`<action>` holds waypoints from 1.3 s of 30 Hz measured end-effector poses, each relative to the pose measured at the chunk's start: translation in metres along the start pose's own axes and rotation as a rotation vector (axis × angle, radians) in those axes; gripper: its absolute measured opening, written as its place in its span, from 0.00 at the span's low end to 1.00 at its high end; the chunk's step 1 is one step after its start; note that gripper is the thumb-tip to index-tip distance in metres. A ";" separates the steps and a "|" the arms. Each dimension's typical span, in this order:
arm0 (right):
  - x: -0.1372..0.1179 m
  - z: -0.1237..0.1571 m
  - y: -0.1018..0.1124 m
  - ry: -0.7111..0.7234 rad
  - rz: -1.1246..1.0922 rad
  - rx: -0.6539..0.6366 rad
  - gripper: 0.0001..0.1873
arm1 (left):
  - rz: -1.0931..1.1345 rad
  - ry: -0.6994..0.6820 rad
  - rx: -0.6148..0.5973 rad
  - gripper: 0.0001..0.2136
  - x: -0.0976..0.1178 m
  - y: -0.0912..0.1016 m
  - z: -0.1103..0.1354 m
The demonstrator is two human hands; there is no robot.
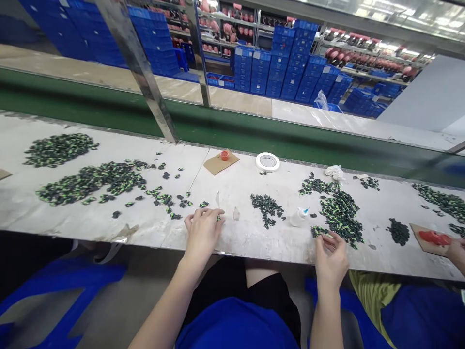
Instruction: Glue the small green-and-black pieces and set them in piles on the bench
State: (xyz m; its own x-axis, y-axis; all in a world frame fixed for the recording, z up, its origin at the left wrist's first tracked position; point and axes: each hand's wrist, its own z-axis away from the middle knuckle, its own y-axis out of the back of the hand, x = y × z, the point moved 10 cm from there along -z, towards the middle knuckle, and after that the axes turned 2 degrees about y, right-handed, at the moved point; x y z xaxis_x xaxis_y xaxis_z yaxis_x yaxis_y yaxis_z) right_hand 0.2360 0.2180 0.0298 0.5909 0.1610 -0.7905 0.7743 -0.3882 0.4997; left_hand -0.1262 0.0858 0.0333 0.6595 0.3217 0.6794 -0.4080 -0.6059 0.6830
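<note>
My left hand (202,228) rests on the white worktable (254,232) near its front edge, fingers curled over a small green-and-black piece (219,218). My right hand (330,258) sits at the table's edge with fingers pinched together, touching the near end of a pile of green-and-black pieces (339,213). What the right fingers pinch is hidden. A smaller dark pile (268,207) lies between the hands. A small glue bottle (298,216) lies on its side beside the right pile.
Large piles of the same pieces (90,180) spread over the left of the table. A tape roll (268,161) and a cardboard scrap with an orange cap (221,160) lie at the back. Another person's hand (457,252) is at the far right by red pieces on cardboard (432,238). Behind runs a green conveyor belt (254,133).
</note>
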 end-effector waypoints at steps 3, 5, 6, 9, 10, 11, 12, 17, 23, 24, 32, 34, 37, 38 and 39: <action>-0.016 -0.005 -0.006 0.178 0.142 0.036 0.27 | -0.132 -0.024 0.043 0.06 -0.003 0.001 -0.001; -0.033 0.001 -0.021 0.339 0.166 0.011 0.32 | -0.180 -0.030 0.033 0.05 -0.002 -0.004 0.000; -0.038 0.005 -0.031 0.394 0.176 -0.018 0.34 | -0.197 -0.027 0.022 0.04 -0.002 -0.006 0.000; -0.039 0.009 -0.058 0.427 0.190 -0.109 0.36 | -0.221 -0.019 -0.027 0.05 -0.003 -0.012 0.000; -0.038 0.008 -0.065 0.420 0.184 -0.135 0.35 | -0.217 -0.017 -0.039 0.05 -0.003 -0.014 0.000; -0.038 0.007 -0.069 0.413 0.169 -0.157 0.33 | -0.205 -0.015 -0.047 0.05 -0.004 -0.015 -0.001; -0.039 0.006 -0.072 0.407 0.144 -0.172 0.30 | -0.183 -0.013 -0.051 0.05 -0.003 -0.017 -0.001; -0.041 0.005 -0.073 0.244 -0.194 -0.278 0.21 | 0.089 -0.124 -0.228 0.05 0.024 -0.046 0.004; -0.028 0.030 -0.077 -0.058 -0.576 -0.398 0.19 | 0.294 -0.331 -0.516 0.14 0.054 -0.082 0.029; -0.026 0.033 -0.076 -0.081 -0.611 -0.369 0.19 | 0.320 -0.333 -0.500 0.14 0.052 -0.082 0.030; -0.019 0.053 -0.078 -0.219 -0.584 -0.212 0.19 | 0.404 -0.216 -0.317 0.06 0.031 -0.078 0.031; -0.026 0.054 -0.077 -0.187 -0.502 -0.202 0.20 | 0.428 -0.203 -0.285 0.05 0.031 -0.077 0.031; -0.037 0.055 -0.074 -0.126 -0.405 -0.183 0.21 | 0.448 -0.204 -0.242 0.04 0.031 -0.075 0.030; -0.039 0.055 -0.073 -0.110 -0.384 -0.177 0.21 | 0.448 -0.204 -0.232 0.04 0.031 -0.074 0.030; -0.041 0.055 -0.073 -0.099 -0.367 -0.173 0.21 | 0.448 -0.202 -0.225 0.04 0.031 -0.073 0.030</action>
State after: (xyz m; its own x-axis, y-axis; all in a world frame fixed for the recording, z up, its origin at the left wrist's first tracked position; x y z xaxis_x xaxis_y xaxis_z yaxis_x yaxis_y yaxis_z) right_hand 0.1427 0.1895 0.0064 0.2507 0.1685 -0.9533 0.9610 -0.1616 0.2242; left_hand -0.0571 0.1182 -0.0039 0.4893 -0.0922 0.8672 -0.7877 -0.4735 0.3941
